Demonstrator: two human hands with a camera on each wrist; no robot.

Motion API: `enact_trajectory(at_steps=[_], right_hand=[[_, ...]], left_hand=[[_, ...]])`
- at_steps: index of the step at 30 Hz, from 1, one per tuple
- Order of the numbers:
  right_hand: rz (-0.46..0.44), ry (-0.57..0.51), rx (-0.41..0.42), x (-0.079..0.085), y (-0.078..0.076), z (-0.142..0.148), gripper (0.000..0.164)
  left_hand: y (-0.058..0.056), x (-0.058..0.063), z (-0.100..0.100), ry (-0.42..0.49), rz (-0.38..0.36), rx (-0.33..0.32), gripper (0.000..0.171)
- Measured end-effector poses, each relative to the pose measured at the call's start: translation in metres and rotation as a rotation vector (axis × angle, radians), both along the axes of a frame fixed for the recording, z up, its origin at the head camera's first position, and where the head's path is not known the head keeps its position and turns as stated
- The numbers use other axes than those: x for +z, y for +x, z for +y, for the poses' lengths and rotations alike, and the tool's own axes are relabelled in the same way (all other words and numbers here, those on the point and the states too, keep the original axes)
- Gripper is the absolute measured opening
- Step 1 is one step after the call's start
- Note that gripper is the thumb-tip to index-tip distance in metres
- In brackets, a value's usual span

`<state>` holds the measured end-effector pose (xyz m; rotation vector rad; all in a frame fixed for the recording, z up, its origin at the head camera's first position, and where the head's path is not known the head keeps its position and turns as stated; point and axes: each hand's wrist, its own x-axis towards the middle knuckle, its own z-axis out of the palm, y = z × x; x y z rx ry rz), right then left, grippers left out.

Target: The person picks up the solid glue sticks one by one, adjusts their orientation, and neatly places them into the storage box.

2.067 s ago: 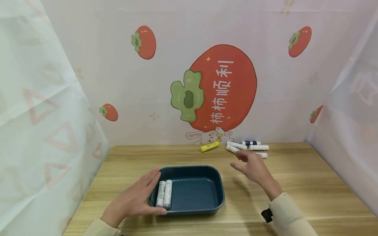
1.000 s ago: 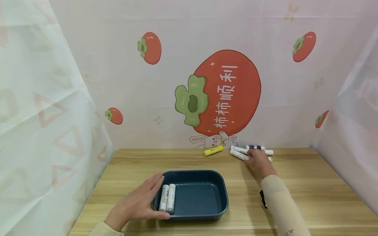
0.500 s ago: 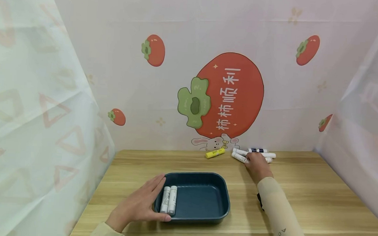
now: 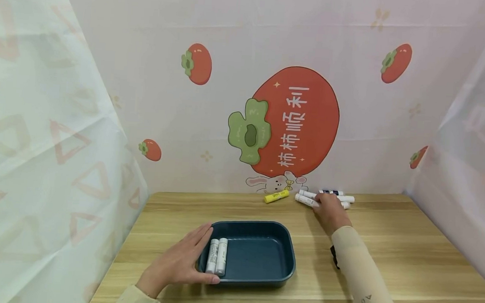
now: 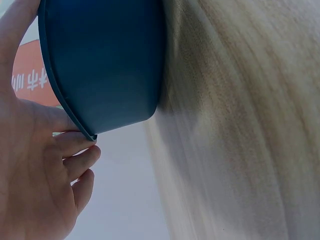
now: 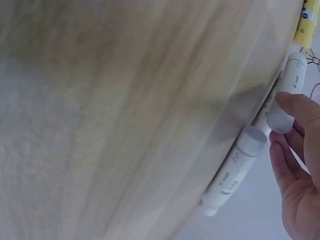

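Note:
My left hand spans the left end of the dark blue tray, fingers straight at its left rim and thumb on the near rim. Two white glue sticks stand side by side against the tray's left wall. At the back of the table, my right hand pinches a white glue stick between thumb and fingers, slightly above the others in the right wrist view. Another white glue stick lies on the table beside that hand. In the head view the hand partly hides the group.
A yellow glue stick lies left of the group. Behind the right hand lie a dark blue-labelled stick and more white sticks. A printed sheet rises along the table's back edge.
My right hand has reached from above the table back into the group of glue sticks and taken one, which has just shifted slightly left. My left hand stays at the tray.

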<state>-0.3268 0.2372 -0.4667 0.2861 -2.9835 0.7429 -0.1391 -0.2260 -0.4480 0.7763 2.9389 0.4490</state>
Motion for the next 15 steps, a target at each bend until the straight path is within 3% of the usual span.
enact_trajectory(at_steps=[8,15], right_hand=[[0.142,0.016,0.065,0.011,0.004,-0.005,0.021],[0.169,-0.124,0.050,0.017,0.017,-0.006,0.022]], left_hand=[[-0.001,-0.001,0.000,0.006,0.003,0.000,0.127],[-0.001,-0.001,0.001,0.007,0.002,0.003,0.128]])
